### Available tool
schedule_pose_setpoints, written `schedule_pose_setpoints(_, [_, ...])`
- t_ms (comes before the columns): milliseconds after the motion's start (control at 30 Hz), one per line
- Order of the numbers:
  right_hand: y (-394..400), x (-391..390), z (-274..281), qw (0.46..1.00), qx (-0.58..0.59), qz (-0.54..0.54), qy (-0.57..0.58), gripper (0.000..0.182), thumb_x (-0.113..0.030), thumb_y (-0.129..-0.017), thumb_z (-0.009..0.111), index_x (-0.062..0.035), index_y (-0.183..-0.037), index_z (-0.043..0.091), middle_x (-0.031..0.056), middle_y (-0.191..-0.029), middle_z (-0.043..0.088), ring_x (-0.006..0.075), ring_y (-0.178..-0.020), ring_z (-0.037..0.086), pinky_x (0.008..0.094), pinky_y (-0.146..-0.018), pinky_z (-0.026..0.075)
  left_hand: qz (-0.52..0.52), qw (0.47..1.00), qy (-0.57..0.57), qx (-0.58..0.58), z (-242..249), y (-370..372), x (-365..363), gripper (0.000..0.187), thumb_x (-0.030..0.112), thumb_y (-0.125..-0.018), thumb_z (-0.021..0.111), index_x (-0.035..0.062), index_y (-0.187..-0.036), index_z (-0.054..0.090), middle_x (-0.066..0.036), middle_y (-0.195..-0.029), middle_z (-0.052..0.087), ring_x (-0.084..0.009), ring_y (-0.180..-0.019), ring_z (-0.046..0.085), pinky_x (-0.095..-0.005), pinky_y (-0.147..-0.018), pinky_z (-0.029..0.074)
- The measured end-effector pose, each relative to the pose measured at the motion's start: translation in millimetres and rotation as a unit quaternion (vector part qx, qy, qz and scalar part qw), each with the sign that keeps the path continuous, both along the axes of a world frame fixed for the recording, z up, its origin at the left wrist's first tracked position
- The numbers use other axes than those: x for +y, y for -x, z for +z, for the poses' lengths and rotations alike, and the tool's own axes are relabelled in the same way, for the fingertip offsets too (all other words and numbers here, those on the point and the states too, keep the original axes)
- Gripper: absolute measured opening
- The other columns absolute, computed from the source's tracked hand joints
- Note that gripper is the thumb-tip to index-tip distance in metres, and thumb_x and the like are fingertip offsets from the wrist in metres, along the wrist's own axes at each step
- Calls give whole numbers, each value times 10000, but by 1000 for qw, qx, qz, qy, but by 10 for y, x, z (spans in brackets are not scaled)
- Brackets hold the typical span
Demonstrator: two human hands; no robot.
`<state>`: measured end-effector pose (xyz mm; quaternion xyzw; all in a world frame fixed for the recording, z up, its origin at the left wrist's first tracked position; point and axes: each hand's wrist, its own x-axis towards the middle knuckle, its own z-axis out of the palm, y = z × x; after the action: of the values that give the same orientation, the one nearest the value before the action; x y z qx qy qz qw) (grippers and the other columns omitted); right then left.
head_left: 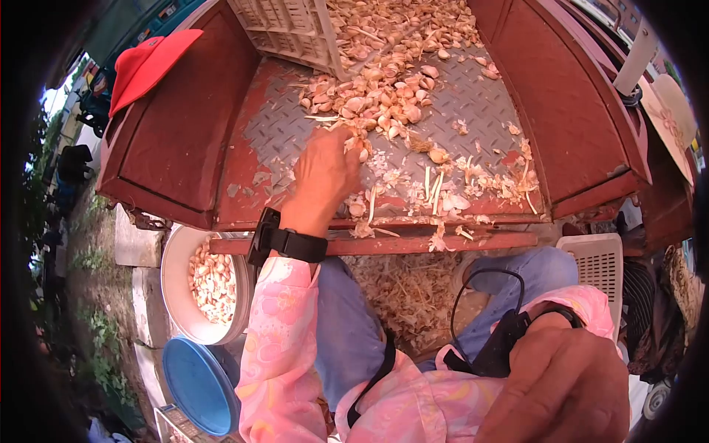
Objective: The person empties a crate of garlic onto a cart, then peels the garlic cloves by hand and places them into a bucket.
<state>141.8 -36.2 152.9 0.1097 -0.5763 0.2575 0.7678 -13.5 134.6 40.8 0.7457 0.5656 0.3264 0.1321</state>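
Observation:
My left hand (pixel 325 168) reaches onto the metal truck bed, at the near edge of a heap of garlic cloves (pixel 384 96). Its fingers are bent and closed at a pale garlic clove (pixel 363 155) by the thumb side; the fingertips are partly hidden. Close to the camera at lower right, my right hand (pixel 557 384) is raised above my lap, its fingers curled together. Whatever it may hold is hidden behind the fingers. Peeled skins and stalks (pixel 436 184) lie scattered on the bed right of my left hand.
A plastic crate (pixel 292 33) stands tilted on the bed between red side panels (pixel 569 103). Down left are a white bucket of peeled cloves (pixel 177 295) and a blue lid (pixel 196 387). Garlic skins (pixel 410 295) cover the ground between my knees. A pale basket (pixel 600 258) stands right.

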Motion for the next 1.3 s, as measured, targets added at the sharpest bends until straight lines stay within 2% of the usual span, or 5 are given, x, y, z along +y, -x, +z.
schedule_pose_setpoints(467, [-568,1040,-1001,813,-274,109,503,203,-42,-832,606,10,-1000,503,37,-854,565,79,-764,567,211,-670,484,-55,988,107,-101,-380,-106,78,164,90,-752,624,-3,-887,626,-110,-737,624,-213,-599,568,-311,-571,452])
schedule_pose_setpoints(833, [-505,1112,-1122,799,-287,32,527,178,-95,-829,619,7,-953,542,37,-837,590,72,-726,578,211,-639,485,-202,481,400,-753,-208,93,-375,286,131,-933,436,-46,-1158,443,-86,-887,521,-127,-718,476,-183,-536,408])
schedule_pose_setpoints(1067, [-163,911,-1133,821,-526,-163,147,206,-137,-777,643,-39,-950,590,90,-849,583,266,-785,576,348,-703,463,72,430,385,-813,-43,-342,-1200,302,190,-954,408,-48,-1132,464,-122,-912,526,-152,-724,487,-201,-541,445])
schedule_pose_setpoints(1167, [-114,1039,-1177,807,-544,-164,159,233,-148,-783,638,-36,-981,585,113,-866,576,290,-806,562,367,-721,447,-74,330,370,-865,-420,166,-1355,320,242,-956,419,-37,-1058,537,-105,-894,541,-132,-665,468,-187,-486,417])
schedule_pose_setpoints(1300, [-217,1659,-1194,680,-647,-317,138,175,-125,-764,575,-9,-896,560,157,-814,555,347,-823,561,438,-703,447,30,593,140,-792,-152,1275,-1447,263,218,-950,442,-21,-991,543,-80,-829,523,-92,-643,440,-173,-428,351])
